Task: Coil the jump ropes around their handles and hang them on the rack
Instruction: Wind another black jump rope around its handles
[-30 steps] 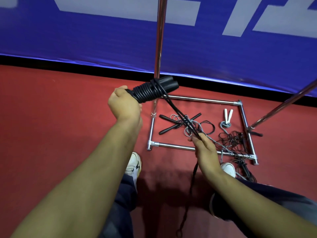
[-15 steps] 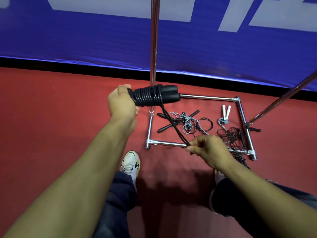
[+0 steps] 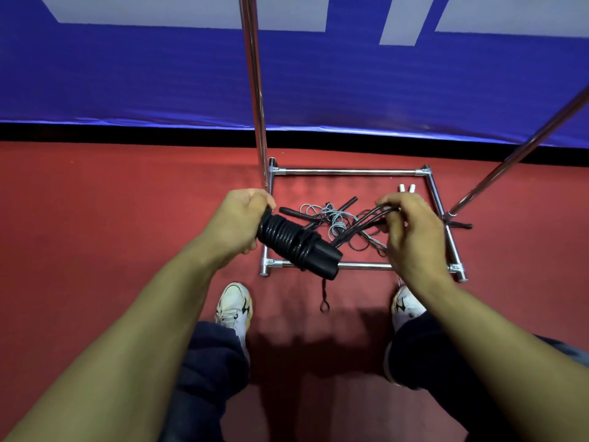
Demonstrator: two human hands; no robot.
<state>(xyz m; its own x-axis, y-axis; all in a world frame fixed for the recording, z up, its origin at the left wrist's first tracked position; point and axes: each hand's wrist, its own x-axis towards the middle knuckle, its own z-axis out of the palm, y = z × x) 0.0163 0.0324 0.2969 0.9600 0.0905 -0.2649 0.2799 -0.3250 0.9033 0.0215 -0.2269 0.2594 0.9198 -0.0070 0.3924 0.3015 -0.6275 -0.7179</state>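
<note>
Jump rope, black (image 3: 288, 239): wound in tight turns round paired handles (image 3: 322, 258), gripped at one end by the left hand (image 3: 237, 223), fingers curled round it. Loose strands (image 3: 360, 226) run from the coil to the right hand (image 3: 411, 232), which pinches them; a short looped end (image 3: 324, 298) hangs below the handles. Beyond both hands, on the red floor (image 3: 111, 202) inside the rack base (image 3: 347, 171): grey rope (image 3: 336, 218) with black handles, more black cord, white handles (image 3: 407, 187) just past the right hand. Rack poles (image 3: 255, 90) rise behind.
</note>
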